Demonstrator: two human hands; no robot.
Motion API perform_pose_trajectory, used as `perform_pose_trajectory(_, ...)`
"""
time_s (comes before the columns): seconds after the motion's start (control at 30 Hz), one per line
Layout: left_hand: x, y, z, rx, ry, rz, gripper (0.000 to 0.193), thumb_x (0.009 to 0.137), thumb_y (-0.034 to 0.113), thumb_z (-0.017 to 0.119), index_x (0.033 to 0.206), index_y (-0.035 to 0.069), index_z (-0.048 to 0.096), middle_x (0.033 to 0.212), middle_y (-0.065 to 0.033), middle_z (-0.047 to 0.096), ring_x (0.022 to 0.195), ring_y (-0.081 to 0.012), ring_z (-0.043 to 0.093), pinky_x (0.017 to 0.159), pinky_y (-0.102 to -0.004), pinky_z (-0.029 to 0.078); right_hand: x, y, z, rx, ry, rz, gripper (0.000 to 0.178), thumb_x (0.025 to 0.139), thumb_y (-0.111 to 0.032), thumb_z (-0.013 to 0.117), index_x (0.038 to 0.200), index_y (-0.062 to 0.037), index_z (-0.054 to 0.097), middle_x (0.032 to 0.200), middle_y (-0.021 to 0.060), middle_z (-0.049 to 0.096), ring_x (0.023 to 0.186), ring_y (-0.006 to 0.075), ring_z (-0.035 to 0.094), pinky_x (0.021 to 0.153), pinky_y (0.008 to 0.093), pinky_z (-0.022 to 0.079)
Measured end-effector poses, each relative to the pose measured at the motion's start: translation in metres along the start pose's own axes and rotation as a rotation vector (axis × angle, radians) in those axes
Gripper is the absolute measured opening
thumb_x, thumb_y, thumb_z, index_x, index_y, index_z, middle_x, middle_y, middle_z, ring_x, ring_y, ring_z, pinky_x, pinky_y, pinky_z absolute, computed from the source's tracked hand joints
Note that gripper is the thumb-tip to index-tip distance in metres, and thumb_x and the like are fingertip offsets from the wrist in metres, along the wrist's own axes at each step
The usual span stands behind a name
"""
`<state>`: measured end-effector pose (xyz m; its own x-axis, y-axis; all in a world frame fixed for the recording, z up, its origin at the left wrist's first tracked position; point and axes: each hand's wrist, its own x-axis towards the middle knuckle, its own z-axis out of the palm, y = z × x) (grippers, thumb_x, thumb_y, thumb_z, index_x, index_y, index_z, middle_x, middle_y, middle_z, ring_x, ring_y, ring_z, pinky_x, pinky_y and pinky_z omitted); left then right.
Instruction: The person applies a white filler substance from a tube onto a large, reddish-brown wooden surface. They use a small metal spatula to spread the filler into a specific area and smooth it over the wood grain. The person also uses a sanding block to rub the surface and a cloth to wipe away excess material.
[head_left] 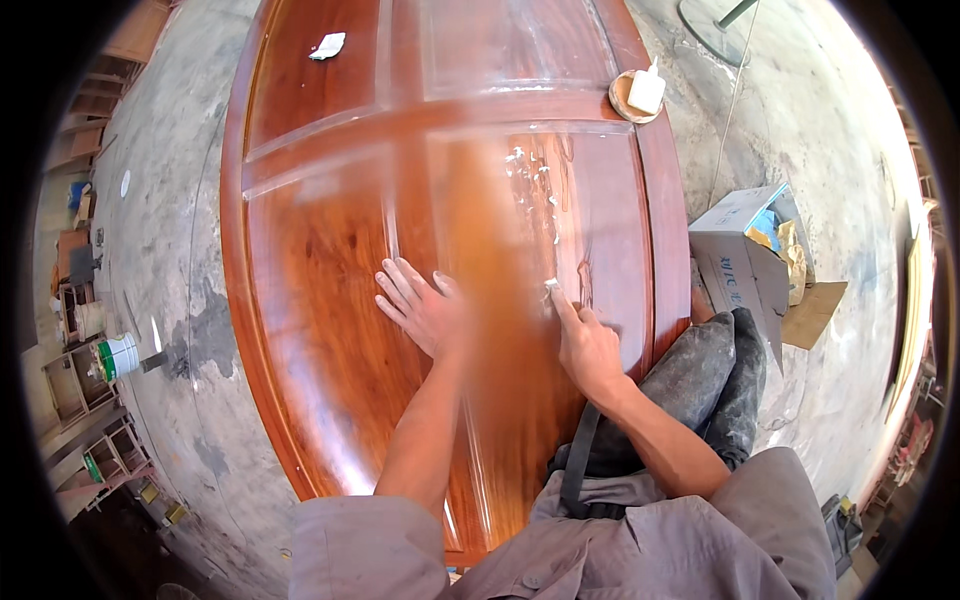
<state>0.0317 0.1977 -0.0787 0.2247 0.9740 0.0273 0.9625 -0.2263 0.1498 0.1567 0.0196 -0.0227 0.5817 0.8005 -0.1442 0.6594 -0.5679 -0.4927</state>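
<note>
Panel is pressed by the flat, spread left hand; the right hand pinches something white, largely hidden.

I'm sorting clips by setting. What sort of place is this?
Most likely a furniture or woodworking workshop: a large glossy red-brown wooden panel lies over a stained concrete floor, unfinished wooden frames stand at the left, and an open cardboard box sits nearby.

Blurred streak down wooden panel, between hands
</note>
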Motion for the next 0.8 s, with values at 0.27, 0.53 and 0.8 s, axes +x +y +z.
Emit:
perform_pose_trajectory(0.27, -0.004, 0.001, 0.001, -0.004, -0.011, -0.006, 0.068, 0.11, 0.033, 0.042, 0.166, -0.001, 0.028, 0.177, -0.0149, 0.022, 0.165, -0.0325, 0.015, 0.135, -0.0521, 0.009, 0.002, -0.001, -0.005, -0.027, 0.032, 0.049, 0.057, 0.097, 0.0, 0.057, 0.151, -0.0168, 0.057, 0.09, 0.0257, 0.068, 0.069, 0.0479, 0.068, 0.061, 0.0567, 0.057)
perform_pose_trajectory(0.53, -0.006, -0.001, 0.001, -0.001, 0.005, -0.003, 0.068, 0.109, 0.033, 0.044, 0.166, -0.002, 0.029, 0.176, -0.0173, 0.023, 0.164, -0.034, 0.018, 0.134, -0.0527, 0.009, 0.01, 0.005, -0.004, -0.062, 0.079, 0.026, 0.054, 0.098, -0.004, 0.058, 0.151, -0.0172, 0.058, 0.09, 0.0245, 0.069, 0.071, 0.0473, 0.068, 0.063, 0.0562, 0.057)
perform_pose_trajectory(0.8, -0.003, 0.001, 0.002, 0.001, 0.012, 0.022, 0.067, 0.109, 0.031, 0.044, 0.165, -0.002, 0.03, 0.176, -0.0176, 0.025, 0.164, -0.0345, 0.019, 0.134, -0.0529, 0.01, 0.057, 0.001, -0.015, -0.037, 0.004, 0.076, 0.055, 0.098, -0.008, 0.057, 0.152, -0.0162, 0.057, 0.094, 0.0253, 0.071, 0.077, 0.0486, 0.07, 0.069, 0.0574, 0.057)
